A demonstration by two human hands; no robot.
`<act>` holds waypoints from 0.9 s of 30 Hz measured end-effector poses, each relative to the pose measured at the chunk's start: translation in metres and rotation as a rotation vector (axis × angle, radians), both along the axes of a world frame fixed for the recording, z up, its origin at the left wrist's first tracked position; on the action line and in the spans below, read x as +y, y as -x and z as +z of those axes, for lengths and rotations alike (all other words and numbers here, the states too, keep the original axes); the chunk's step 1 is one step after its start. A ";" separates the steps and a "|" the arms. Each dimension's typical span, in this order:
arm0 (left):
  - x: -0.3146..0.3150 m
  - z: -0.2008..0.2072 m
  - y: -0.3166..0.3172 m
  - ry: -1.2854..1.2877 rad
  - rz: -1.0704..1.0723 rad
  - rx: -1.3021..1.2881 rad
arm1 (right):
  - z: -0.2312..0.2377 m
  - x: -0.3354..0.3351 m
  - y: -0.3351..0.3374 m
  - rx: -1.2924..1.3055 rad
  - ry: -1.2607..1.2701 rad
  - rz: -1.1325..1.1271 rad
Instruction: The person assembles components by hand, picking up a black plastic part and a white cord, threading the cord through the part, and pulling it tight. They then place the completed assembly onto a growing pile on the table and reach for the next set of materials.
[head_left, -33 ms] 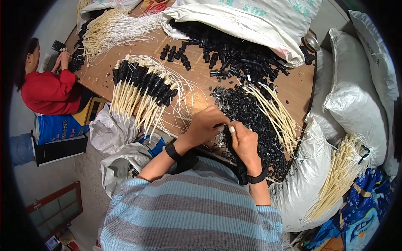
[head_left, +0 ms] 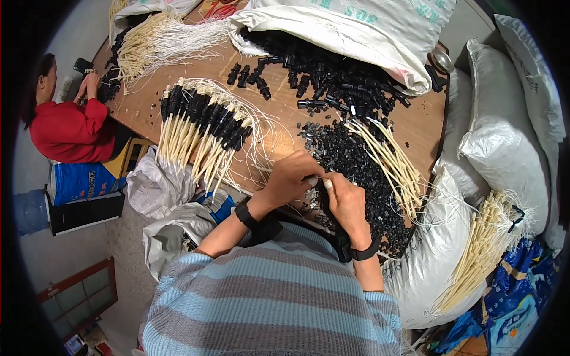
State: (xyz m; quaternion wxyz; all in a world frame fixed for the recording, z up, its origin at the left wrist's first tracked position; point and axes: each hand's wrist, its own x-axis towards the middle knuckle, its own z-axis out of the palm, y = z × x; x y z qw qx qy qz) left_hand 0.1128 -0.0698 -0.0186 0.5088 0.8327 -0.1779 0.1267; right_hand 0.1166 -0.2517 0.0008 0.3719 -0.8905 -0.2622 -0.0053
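Note:
At the table's near edge my left hand [head_left: 291, 177] and my right hand [head_left: 348, 206] meet, fingertips almost touching. Both are closed in a pinch; a small dark bit shows between them, too little to name. A pale wrap covers one finger or thumb of the right hand. Just beyond and beside them spreads a heap of small black plastic parts [head_left: 362, 184]. Cream cables [head_left: 395, 163] lie across its right side. Left of my hands rests a row of cream cables fitted with black connectors [head_left: 205, 121], thin white wires trailing from it.
A white woven sack [head_left: 350, 32] spills black connectors [head_left: 332, 80] onto the wooden table [head_left: 270, 113]. Full sacks [head_left: 504, 101] crowd the right, one bearing a cable bundle [head_left: 475, 255]. Another person in red [head_left: 71, 130] works at far left. Open bags [head_left: 160, 181] stand below the left edge.

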 end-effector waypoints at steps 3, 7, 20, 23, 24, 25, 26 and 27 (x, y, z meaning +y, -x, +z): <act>0.003 -0.005 0.000 0.134 -0.030 0.015 | -0.001 0.003 0.003 0.024 -0.089 0.020; 0.008 0.000 -0.002 0.262 -0.096 0.000 | 0.002 0.006 0.000 0.133 -0.324 0.014; 0.040 -0.046 -0.080 -0.359 0.414 0.198 | -0.021 -0.004 0.001 0.220 -0.211 -0.264; 0.041 -0.051 -0.091 -0.391 0.365 0.214 | -0.024 -0.009 -0.001 0.243 -0.229 -0.299; 0.039 -0.051 -0.092 -0.378 0.361 0.219 | -0.026 -0.011 -0.001 0.297 -0.247 -0.314; 0.038 -0.051 -0.092 -0.378 0.358 0.218 | -0.027 -0.013 -0.001 0.296 -0.248 -0.317; 0.036 -0.051 -0.091 -0.370 0.351 0.193 | -0.028 -0.014 -0.001 0.313 -0.259 -0.324; 0.036 -0.051 -0.090 -0.363 0.345 0.166 | -0.028 -0.014 -0.002 0.328 -0.272 -0.329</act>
